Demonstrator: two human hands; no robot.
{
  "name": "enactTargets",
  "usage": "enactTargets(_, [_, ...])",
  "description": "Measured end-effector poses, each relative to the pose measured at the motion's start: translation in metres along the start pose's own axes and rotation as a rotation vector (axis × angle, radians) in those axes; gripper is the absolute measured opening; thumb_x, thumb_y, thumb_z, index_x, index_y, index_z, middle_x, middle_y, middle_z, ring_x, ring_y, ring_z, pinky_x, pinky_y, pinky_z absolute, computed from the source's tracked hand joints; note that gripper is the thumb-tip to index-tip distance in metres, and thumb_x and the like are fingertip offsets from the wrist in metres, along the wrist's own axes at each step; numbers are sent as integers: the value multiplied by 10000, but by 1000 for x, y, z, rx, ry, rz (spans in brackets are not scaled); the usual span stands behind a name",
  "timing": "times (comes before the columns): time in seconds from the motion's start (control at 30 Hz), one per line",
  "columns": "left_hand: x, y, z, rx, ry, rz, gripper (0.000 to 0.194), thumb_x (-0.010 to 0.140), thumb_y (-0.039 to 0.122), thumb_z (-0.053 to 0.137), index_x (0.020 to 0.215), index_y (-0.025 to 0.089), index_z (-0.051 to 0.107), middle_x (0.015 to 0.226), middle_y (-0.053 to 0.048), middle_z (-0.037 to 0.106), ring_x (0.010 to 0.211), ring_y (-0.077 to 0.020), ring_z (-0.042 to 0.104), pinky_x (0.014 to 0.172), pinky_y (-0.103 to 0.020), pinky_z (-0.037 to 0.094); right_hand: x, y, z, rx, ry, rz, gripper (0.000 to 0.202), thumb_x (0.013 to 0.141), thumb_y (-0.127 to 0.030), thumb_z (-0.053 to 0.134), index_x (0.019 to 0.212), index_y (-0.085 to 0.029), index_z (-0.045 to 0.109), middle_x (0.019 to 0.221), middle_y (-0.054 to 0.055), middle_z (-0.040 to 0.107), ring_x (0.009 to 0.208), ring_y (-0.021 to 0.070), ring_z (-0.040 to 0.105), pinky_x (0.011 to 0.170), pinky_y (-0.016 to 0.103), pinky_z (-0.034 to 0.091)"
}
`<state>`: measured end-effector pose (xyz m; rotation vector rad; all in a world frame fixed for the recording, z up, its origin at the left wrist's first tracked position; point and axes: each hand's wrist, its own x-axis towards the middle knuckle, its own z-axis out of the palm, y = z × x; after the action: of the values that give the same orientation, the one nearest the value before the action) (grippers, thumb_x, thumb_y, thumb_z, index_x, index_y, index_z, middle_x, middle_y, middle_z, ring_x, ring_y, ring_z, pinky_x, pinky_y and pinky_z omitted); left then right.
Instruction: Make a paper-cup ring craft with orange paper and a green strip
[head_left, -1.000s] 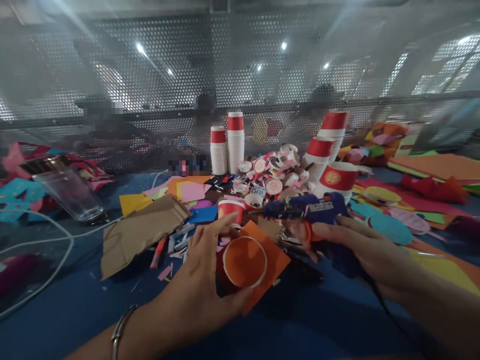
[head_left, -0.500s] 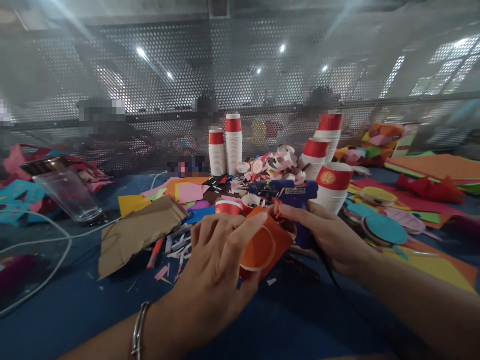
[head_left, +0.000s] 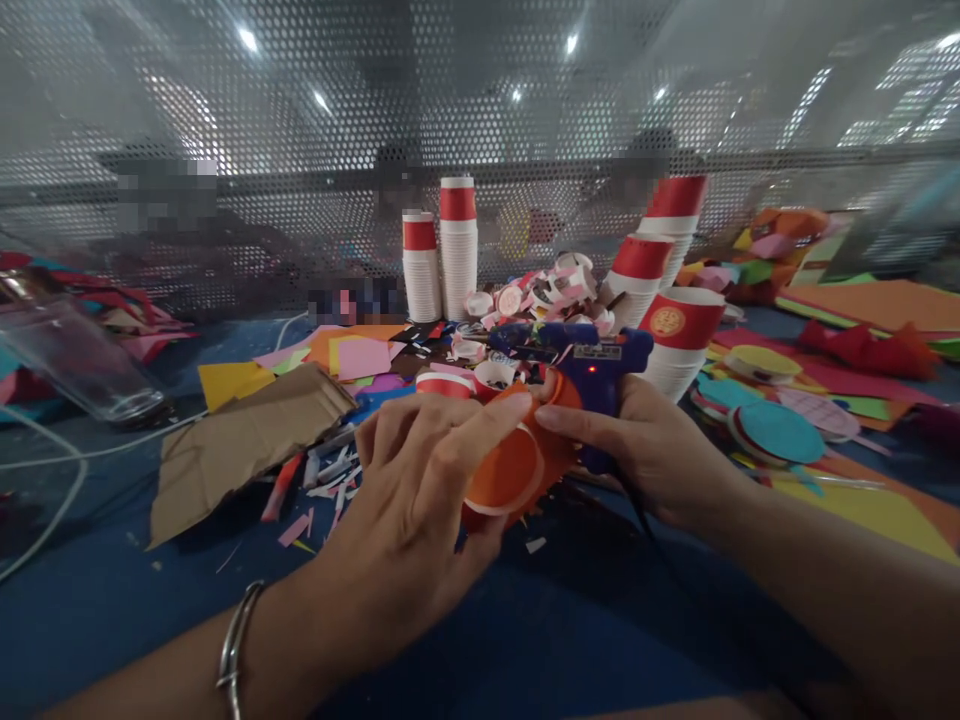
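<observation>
"Where could a hand pass?"
"Along the near strip of the bench (head_left: 480, 640), between the forearms."
"What stands beyond?"
"Cup stacks (head_left: 459, 255) at the left, more stacks (head_left: 634, 270), some tilted, at the right, a scrap heap (head_left: 559, 290) between."
"Leftward?"
"Cardboard (head_left: 247, 440), then a white cable (head_left: 81, 460). Under the right hand (head_left: 660, 450), the gun's (head_left: 600, 340) cord (head_left: 645, 520) obstructs."

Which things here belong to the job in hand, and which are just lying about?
In use:
- orange paper, held in the left hand
- blue glue gun, held in the right hand

Apparently just lying about:
- cardboard
- clear bottle
- white cable
</observation>
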<state>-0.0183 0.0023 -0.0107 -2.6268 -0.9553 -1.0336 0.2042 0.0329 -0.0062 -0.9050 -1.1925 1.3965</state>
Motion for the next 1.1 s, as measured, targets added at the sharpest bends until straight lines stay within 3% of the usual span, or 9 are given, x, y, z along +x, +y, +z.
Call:
enactTargets(0.07, [-1, -3, 0, -8, 14, 6, 868, 858, 47, 743, 1568, 260, 292, 1420, -118, 582, 1329, -304, 516, 1140, -497, 398, 0, 2, -1, 9, 0, -16, 397, 719, -287, 935, 1068, -193, 773, 1054, 53, 827, 943, 230, 779, 848, 330, 636])
enactTargets(0.17, [-6, -10, -1, -62, 53, -57, 969, 831, 218, 854, 1601, 277, 269, 1529, -151, 502, 1403, -354, 490, 1182, -567, 395, 1, 3, -3, 13, 34, -40, 393, 679, -273, 954, 1023, -198, 779, 995, 43, 825, 876, 226, 772, 766, 326, 646])
enactTargets(0.23, [-9, -15, -4, -195, 45, -202, 1084, 787, 314, 900, 1633, 302, 221, 1550, -158, 486, 1415, -374, 501, 1181, -588, 428, 1, 3, -3, 18, 31, -69, 374, 675, -260, 953, 1006, -206, 786, 967, 32, 820, 863, 218, 767, 765, 323, 649])
enactTargets(0.3, [-10, -19, -7, -401, 13, -380, 1094, 788, 330, 897, 1639, 329, 209, 1482, -140, 563, 1363, -357, 574, 1147, -568, 493, 1, 2, -4, 36, 17, -93, 349, 691, -250, 944, 1003, -222, 788, 958, 14, 812, 861, 202, 763, 809, 328, 651])
enactTargets(0.47, [-5, -22, -10, -910, -146, -611, 627, 863, 305, 840, 1407, 320, 529, 1309, -61, 717, 1204, -249, 713, 983, -371, 631, 2, 1, -3, 28, 23, -120, 295, 701, -235, 939, 941, -249, 769, 880, -32, 776, 839, 171, 739, 801, 291, 641])
enactTargets(0.67, [2, -20, -13, -905, -220, -640, 253, 901, 297, 813, 1132, 309, 710, 1098, 24, 775, 1017, -138, 759, 858, -189, 611, 2, 2, -6, -41, 29, -167, 263, 708, -252, 934, 914, -255, 769, 858, -20, 761, 846, 193, 729, 808, 317, 639])
enactTargets(0.87, [5, -13, -11, -969, -252, -662, 298, 869, 268, 836, 1132, 262, 695, 1129, -1, 791, 1062, -164, 760, 897, -216, 601, 0, 3, -7, -6, 19, -169, 260, 709, -177, 920, 908, -257, 773, 845, -47, 739, 798, 159, 699, 759, 275, 617])
enactTargets(1.1, [2, -11, -6, -975, -212, -696, 232, 866, 254, 846, 1051, 250, 705, 996, 40, 786, 926, -107, 739, 826, -161, 577, -2, 4, -7, -81, 60, -230, 219, 713, -227, 919, 887, -252, 789, 912, -20, 746, 871, 183, 673, 770, 290, 598])
